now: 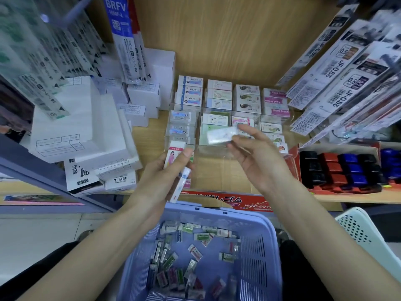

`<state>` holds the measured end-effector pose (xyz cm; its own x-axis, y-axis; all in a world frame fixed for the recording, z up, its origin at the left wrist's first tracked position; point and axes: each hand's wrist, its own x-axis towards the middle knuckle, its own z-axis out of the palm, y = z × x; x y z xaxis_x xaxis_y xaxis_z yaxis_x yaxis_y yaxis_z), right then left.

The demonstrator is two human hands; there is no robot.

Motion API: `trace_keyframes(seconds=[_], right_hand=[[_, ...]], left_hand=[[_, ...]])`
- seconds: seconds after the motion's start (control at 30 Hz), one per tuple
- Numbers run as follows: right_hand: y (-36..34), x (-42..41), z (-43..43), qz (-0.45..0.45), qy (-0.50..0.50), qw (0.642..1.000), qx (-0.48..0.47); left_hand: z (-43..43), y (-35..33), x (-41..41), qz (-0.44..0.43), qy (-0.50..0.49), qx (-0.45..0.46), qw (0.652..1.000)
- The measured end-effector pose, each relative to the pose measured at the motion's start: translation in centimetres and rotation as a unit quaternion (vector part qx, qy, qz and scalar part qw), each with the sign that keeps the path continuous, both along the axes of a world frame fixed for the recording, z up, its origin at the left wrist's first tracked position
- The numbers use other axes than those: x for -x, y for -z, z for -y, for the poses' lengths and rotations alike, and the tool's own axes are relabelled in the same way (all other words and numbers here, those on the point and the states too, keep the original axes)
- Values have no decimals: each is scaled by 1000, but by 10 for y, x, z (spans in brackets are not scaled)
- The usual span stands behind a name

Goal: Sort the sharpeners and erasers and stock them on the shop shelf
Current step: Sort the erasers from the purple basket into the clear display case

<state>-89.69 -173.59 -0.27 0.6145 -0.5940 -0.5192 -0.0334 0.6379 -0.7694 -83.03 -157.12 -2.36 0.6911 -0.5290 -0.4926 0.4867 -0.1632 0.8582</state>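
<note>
Head view: right hand (258, 153) pinches a white eraser (221, 134) between thumb and fingertips, just above the clear tray's (214, 151) front compartments. Left hand (165, 177) grips a small stack of erasers (176, 157) at the tray's near-left corner. Open shelf (227, 177) shows between the hands, and the blue basket (249, 213) rim sits beneath the wrists.

Shelf: pale wooden shelf (152, 137), back panel of the same wood.
Left: stacked white boxes (86, 127).
Middle: clear divided tray (217, 148) with erasers (219, 94) in rows.
Right: red tray (295, 161) of black, red and blue sharpeners (338, 170).
Front edge: red carton (227, 200).
</note>
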Motion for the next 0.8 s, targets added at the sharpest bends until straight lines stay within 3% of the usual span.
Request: trace_keyframes(seconds=[0.1,0.37,0.67,0.8], right_hand=[[3,-12,15,-7,58,998,21],[-1,5,21,-45,10,985,166],[14,51,14,-125,60,976,166],[8,42,-1,-131,-35,967,214]], left_hand=[[0,-2,-6,-29,-28,11,999],[-7,-1,-15,-32,-25,-11,999],[-16,9,-9,-64,9,-6,998],[-17,10,-10,-63,1,-26,998]])
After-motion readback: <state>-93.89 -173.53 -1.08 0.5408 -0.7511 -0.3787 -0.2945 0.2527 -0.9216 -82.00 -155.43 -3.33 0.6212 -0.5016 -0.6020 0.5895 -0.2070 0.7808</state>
